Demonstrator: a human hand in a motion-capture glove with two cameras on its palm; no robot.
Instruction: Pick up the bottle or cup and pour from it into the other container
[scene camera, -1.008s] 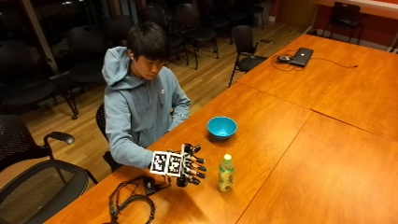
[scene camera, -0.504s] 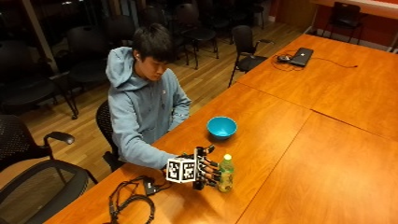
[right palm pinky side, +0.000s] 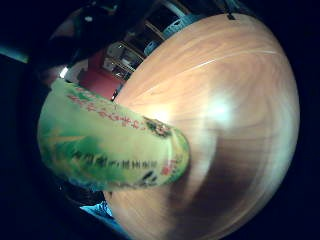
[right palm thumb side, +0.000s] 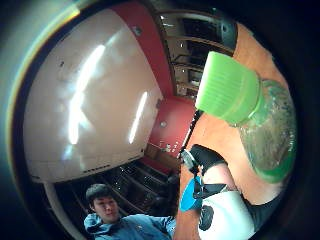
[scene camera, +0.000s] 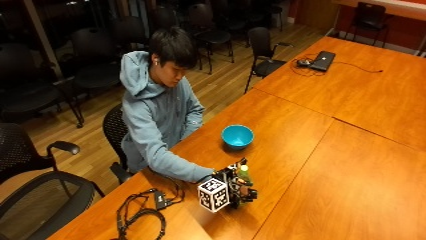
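Gloved right hand (scene camera: 238, 189) has its grip curled round the upright green-capped bottle (scene camera: 244, 173) on the tabletop (scene camera: 333, 185), with the blue bowl (scene camera: 237, 135) nearby, apart from it.

The person leans forward in the chair, right arm stretched out low over the table. The gloved right hand (scene camera: 238, 188) is wrapped around the bottle (scene camera: 244, 174), fingers (right palm thumb side: 206, 156) seemingly curled against its side, thumb hidden.
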